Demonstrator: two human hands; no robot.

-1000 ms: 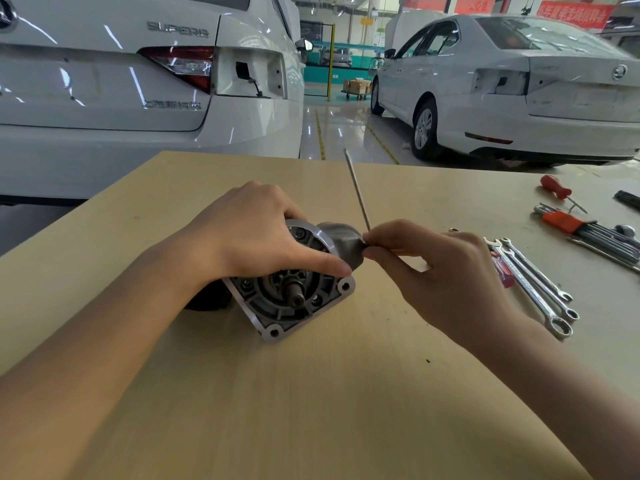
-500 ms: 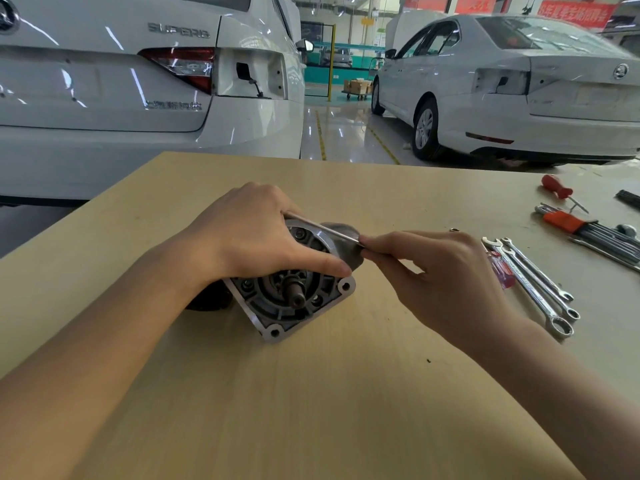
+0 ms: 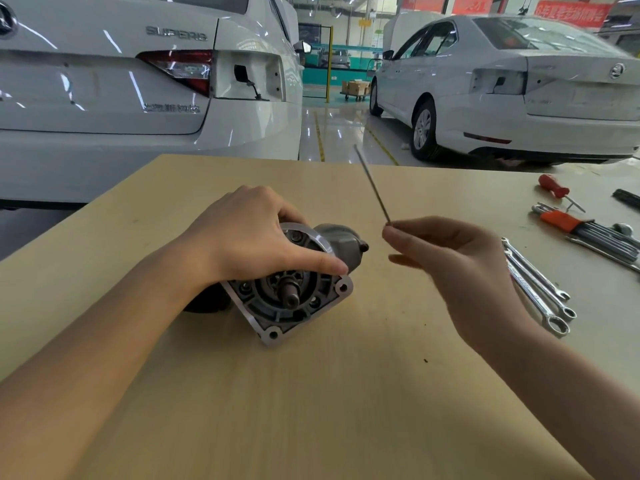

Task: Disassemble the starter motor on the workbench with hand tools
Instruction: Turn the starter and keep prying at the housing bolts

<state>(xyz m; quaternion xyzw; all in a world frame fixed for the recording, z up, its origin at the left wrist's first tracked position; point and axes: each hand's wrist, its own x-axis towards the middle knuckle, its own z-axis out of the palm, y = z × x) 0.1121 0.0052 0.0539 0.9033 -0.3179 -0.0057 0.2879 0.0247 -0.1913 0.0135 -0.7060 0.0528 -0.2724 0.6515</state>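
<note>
Starter motor (image 3: 294, 282) at frame centre on workbench (image 3: 346, 410), shaft end facing camera, long axis running away up-left. Left hand (image 3: 249, 233) clamps over housing. Right hand (image 3: 450, 258), just right of motor and clear of it, pinches thin hex key (image 3: 372, 185), long arm pointing up.

Head view — close, looking forward and down onto workbench (image 3: 346, 393).
</note>
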